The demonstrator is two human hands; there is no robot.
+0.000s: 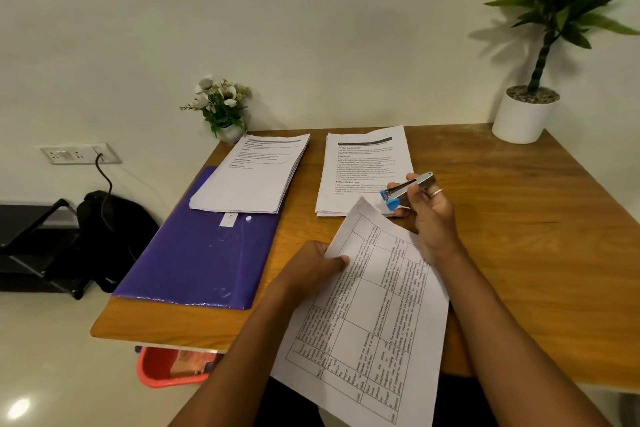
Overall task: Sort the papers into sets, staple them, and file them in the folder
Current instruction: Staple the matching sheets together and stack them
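My left hand (317,262) pinches the left edge of a printed table sheet (370,326), thin white paper, tilted above the desk edge. My right hand (427,210) grips a small metal stapler (407,189) with blue plastic tip, near the sheet's top corner. Two paper stacks behind: one (363,170) on the bare wooden desk (519,236), one (252,177) overlapping the glossy purple folder (197,253)

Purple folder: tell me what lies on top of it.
A stack of printed papers lies on the far end of the purple folder, covering that end. Nothing else rests on it. Whatever is inside the folder cannot be seen.
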